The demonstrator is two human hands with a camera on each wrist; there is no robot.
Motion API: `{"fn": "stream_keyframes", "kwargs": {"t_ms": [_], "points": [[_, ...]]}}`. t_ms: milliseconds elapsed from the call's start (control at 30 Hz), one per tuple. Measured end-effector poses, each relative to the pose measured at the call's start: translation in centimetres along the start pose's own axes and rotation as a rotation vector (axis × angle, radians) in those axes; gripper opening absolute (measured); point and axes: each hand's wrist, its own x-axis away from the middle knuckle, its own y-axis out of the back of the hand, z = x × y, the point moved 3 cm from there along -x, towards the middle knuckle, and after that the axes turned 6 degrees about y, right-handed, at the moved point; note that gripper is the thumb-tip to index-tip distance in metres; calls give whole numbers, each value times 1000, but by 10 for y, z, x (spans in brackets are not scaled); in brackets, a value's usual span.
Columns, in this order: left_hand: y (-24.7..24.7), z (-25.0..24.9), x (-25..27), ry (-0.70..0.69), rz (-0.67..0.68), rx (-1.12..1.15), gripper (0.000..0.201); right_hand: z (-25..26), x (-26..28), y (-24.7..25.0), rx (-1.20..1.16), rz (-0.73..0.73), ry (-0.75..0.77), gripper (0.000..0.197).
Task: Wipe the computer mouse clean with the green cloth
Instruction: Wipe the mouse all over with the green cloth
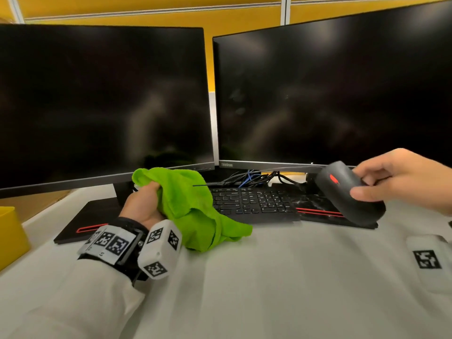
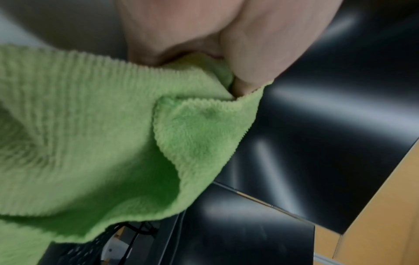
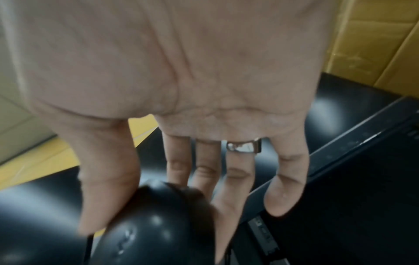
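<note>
My left hand [image 1: 144, 204] grips a bunched bright green cloth [image 1: 193, 206] in front of the left monitor, and its loose end drapes onto the white desk. In the left wrist view the green cloth [image 2: 95, 136] fills the frame under my left hand [image 2: 226, 59]. My right hand [image 1: 381, 184] holds a black computer mouse [image 1: 347, 194] with a red scroll wheel, lifted and tilted above the mouse pad, thumb on its near side. In the right wrist view my right hand [image 3: 172, 202] pinches the mouse [image 3: 158, 227] between thumb and fingers. The cloth and the mouse are well apart.
Two dark monitors [image 1: 102, 101] [image 1: 335, 89] stand at the back. A black keyboard [image 1: 252, 201] lies between my hands, with a black and red mouse pad [image 1: 315, 209] to its right and tangled cables [image 1: 252, 178] behind. A yellow box [image 1: 9, 236] sits at the far left.
</note>
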Motion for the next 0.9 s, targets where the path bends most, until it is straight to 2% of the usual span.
{"fn": "stream_keyframes", "kwargs": {"t_ms": [67, 133, 200, 267, 367, 467, 533, 600, 733, 833, 900], "points": [[-19, 9, 20, 49, 119, -48, 45, 9, -3, -7, -188, -55, -25, 3], [-29, 17, 24, 82, 197, -48, 43, 19, -7, -14, -375, -123, -62, 15], [-29, 19, 22, 103, 244, -76, 61, 34, -12, -25, -561, -169, -85, 16], [-32, 19, 22, 95, 248, -109, 73, 51, -20, -37, -712, -151, -68, 11], [-38, 22, 25, 77, 290, -179, 81, 74, -34, -62, -759, -89, -22, 4], [-41, 26, 26, 75, 324, -187, 74, 92, -41, -90, -732, -34, 9, 3], [-43, 27, 30, 64, 327, -182, 68, 98, -45, -107, -712, -12, 15, 12], [-48, 30, 33, 59, 343, -178, 71, 102, -48, -120, -700, -10, 7, 19], [-57, 32, 46, 17, 335, -221, 73, 105, -49, -141, -725, 18, 6, 19], [-61, 35, 52, 43, 420, -240, 48, 103, -48, -151, -760, -18, 2, 40], [-63, 37, 51, 23, 465, -298, 31, 104, -47, -156, -766, -33, 20, 46]]}}
